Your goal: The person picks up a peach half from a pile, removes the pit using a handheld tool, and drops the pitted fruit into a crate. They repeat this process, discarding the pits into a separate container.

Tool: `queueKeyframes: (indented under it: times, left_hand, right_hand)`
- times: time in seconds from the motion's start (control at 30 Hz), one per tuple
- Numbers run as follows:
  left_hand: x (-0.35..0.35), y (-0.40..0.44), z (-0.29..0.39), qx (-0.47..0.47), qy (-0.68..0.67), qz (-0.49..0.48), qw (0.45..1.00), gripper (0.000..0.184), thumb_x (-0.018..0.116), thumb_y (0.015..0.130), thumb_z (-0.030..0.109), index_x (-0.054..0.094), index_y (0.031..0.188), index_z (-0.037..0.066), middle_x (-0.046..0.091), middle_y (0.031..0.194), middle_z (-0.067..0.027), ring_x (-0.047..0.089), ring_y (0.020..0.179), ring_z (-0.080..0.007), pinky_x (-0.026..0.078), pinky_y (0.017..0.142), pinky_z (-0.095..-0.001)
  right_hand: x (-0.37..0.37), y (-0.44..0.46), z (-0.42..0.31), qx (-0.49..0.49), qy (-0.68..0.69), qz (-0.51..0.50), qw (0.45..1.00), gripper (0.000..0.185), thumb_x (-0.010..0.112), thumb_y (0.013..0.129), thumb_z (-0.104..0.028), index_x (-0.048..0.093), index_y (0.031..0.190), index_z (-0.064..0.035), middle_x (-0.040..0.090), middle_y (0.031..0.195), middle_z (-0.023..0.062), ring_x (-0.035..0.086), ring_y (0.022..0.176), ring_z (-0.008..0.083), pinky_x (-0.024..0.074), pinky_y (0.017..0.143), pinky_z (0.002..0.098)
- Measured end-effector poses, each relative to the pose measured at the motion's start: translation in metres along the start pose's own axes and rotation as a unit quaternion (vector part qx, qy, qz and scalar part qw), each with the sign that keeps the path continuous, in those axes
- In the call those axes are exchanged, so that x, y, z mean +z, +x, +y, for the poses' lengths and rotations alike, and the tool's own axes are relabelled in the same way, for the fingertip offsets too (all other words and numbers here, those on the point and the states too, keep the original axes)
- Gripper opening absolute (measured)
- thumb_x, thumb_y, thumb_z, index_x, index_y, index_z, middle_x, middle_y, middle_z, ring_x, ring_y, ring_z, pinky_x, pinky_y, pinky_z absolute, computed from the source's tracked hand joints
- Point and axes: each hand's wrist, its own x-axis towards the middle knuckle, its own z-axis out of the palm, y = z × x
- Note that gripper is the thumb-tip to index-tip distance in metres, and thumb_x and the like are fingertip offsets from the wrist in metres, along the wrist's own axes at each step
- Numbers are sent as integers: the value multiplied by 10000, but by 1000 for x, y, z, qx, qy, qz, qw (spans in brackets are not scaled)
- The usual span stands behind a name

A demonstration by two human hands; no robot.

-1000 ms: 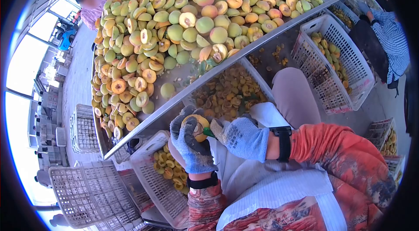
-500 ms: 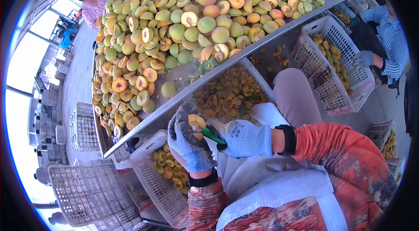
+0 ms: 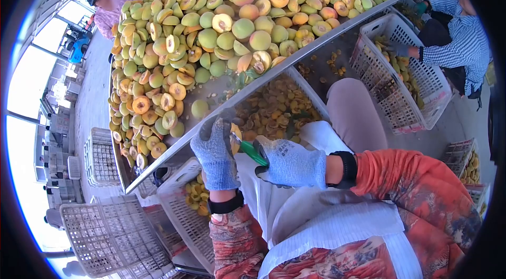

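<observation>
My left hand (image 3: 215,155), in a dirty blue-grey glove, is closed around a cut peach half (image 3: 235,139) whose orange flesh partly shows. My right hand (image 3: 295,163), gloved alike, grips a green-handled tool (image 3: 253,153). The tool's front end points at the peach half, and its tip is hidden there. Both hands are over my lap, just before the metal edge of the sorting table (image 3: 221,112). A big heap of whole and halved green-yellow peaches (image 3: 200,36) covers much of that table.
Below the table edge stands a crate of peach pieces (image 3: 276,102). A white crate (image 3: 184,215) with peach halves is at my left, and an upturned crate (image 3: 113,234) beyond it. On the right, a co-worker in a checked shirt (image 3: 456,47) reaches into another crate (image 3: 390,89). Another person (image 3: 113,7) stands far left.
My left hand has turned and moved slightly left and up, so the peach half now shows edge-on. The tool has shifted slightly left. The co-worker on the right has reached into the crate.
</observation>
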Motion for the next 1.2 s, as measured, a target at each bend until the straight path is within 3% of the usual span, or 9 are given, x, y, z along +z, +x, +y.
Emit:
queueKeyframes:
  times: [0.13,0.23,0.4,0.63,0.8,0.9,0.97,1.13,1.2]
  left_hand:
    - [-4,8,2,-130,-18,-7,991,188,530,832,72,602,934,-69,635,837,-121,618,688,-164,493,602,-248]
    - [-2,4,-8,-53,-50,34,997,237,542,831,143,605,914,-70,629,768,-124,607,658,-182,476,585,-254]
    - [-15,7,-1,-11,-33,-55,998,290,540,812,198,630,871,-72,641,751,-132,607,706,-189,473,660,-278]
    - [-17,13,11,2,-17,-125,992,238,514,806,135,630,884,-57,647,794,-114,604,711,-183,468,664,-271]
    - [-14,14,-24,-59,79,-74,992,239,505,808,115,608,894,-82,640,845,-151,612,665,-204,494,611,-272]
    - [-14,8,-17,-136,-75,-98,983,219,510,822,87,551,1009,-20,593,859,-93,572,749,-183,461,683,-258]
    - [-9,13,-22,-166,-152,-95,970,249,507,834,153,560,990,-33,609,872,-120,599,725,-227,499,648,-300]
    - [-22,29,-75,-209,-398,-10,893,337,502,860,260,525,1075,0,604,964,-126,600,868,-273,535,685,-368]
    - [-22,26,-77,-69,-184,23,980,337,490,867,255,517,1110,22,590,999,-131,583,913,-276,520,762,-394]
  right_hand:
    - [16,7,17,-79,-156,61,983,434,567,768,-240,456,1065,57,585,653,189,607,609,331,471,543,420]
    - [8,14,10,-60,-161,35,985,399,599,753,-237,461,985,55,582,682,216,599,605,342,473,564,428]
    - [-17,17,-4,86,296,-218,926,327,658,733,-197,480,933,-9,532,623,85,533,466,180,439,403,306]
    - [-30,22,3,88,441,-285,847,246,649,739,-156,482,877,-41,492,601,29,465,409,108,396,341,246]
    - [-14,24,18,125,282,-242,920,280,651,729,-135,486,936,-44,502,621,37,451,401,108,399,336,255]
    - [-10,22,29,137,456,-277,835,287,651,732,-129,507,960,-34,521,654,45,457,393,109,404,335,259]
    - [-4,25,37,129,645,-312,686,303,659,738,-113,530,999,-27,539,691,49,464,388,104,402,329,258]
    - [-36,20,27,9,622,-242,745,233,644,776,-121,556,961,-10,557,719,49,472,397,97,403,340,248]
    - [-42,27,35,79,391,-20,917,246,639,794,-232,546,902,-31,572,740,38,496,461,93,360,363,215]
